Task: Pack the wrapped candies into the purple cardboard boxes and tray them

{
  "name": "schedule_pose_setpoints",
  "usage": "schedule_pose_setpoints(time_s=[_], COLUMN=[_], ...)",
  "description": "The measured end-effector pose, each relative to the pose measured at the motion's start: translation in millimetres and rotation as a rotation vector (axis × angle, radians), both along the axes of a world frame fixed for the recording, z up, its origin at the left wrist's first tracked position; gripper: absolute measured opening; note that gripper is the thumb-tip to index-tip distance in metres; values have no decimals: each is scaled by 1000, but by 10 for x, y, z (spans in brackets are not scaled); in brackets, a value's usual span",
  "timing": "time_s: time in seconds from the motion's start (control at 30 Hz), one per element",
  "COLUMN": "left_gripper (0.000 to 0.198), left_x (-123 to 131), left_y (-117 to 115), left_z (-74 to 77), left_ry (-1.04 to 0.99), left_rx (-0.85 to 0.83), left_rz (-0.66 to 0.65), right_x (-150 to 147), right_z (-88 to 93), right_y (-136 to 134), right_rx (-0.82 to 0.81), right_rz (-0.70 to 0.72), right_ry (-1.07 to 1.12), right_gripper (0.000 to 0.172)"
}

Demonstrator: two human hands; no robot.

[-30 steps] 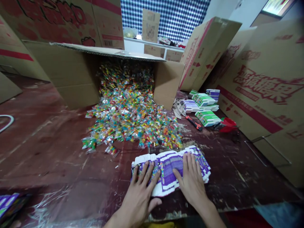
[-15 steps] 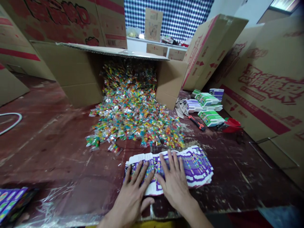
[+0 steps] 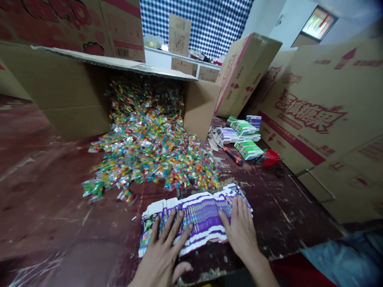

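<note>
A fanned-out row of flat purple and white printed cartons [image 3: 197,217] lies on the dark red table [image 3: 56,207] right in front of me. My left hand [image 3: 163,253] rests flat on the row's left part, fingers spread. My right hand [image 3: 241,229] presses flat on the right end, fingers stretched out. Neither hand grips anything. Just beyond the cartons spreads a heap of small clear packets of coloured candy [image 3: 149,147], spilling from a large cardboard box [image 3: 74,91] lying on its side.
Stacks of green and purple small boxes [image 3: 243,135] sit at the right rear beside a red-handled cutter [image 3: 233,156] and a red object [image 3: 269,156]. Big printed cardboard cartons [image 3: 314,115] wall in the right side and back. A blue cloth [image 3: 344,259] shows at bottom right.
The carton row has been spread wider to the left under my hands. My right hand slid back to the row's right end. The view shifted, so everything sits further left.
</note>
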State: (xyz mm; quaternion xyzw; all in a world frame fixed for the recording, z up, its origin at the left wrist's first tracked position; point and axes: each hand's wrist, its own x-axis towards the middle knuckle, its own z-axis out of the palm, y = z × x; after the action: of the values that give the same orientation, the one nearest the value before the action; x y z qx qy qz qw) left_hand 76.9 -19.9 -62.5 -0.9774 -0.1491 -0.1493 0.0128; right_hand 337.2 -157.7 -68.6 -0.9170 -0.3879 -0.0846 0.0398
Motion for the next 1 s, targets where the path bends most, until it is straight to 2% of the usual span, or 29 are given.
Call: schedule_pose_setpoints(time_s=[0.1, 0.27, 0.33, 0.4, 0.63, 0.87, 0.93, 1.0], left_gripper=[78, 80, 81, 83, 87, 88, 90, 92], left_x=[-43, -190, -229, -257, -418, -524, -553, -623], left_y=[19, 74, 87, 97, 167, 206, 219, 248], left_z=[23, 91, 106, 114, 112, 174, 220, 257], left_ry=[14, 76, 86, 89, 90, 87, 87, 73], left_rx=[-11, -35, -45, -54, -57, -67, -88, -116], left_rz=[14, 2, 2, 20, 60, 91, 88, 121], right_x=[-180, -423, -532, -638, -927, -1152, -1156, -1149], right_z=[-34, 158, 215, 244, 277, 173, 201, 306], right_y=[20, 149, 227, 309, 582, 713, 756, 849], right_rx=[17, 26, 12, -5, -23, -37, -30, 5], right_rz=[76, 199, 295, 391, 576, 620, 651, 692], right_ry=[-36, -28, -1, 28, 78, 84, 85, 100], right_gripper=[88, 83, 77, 73, 69, 73, 72, 68])
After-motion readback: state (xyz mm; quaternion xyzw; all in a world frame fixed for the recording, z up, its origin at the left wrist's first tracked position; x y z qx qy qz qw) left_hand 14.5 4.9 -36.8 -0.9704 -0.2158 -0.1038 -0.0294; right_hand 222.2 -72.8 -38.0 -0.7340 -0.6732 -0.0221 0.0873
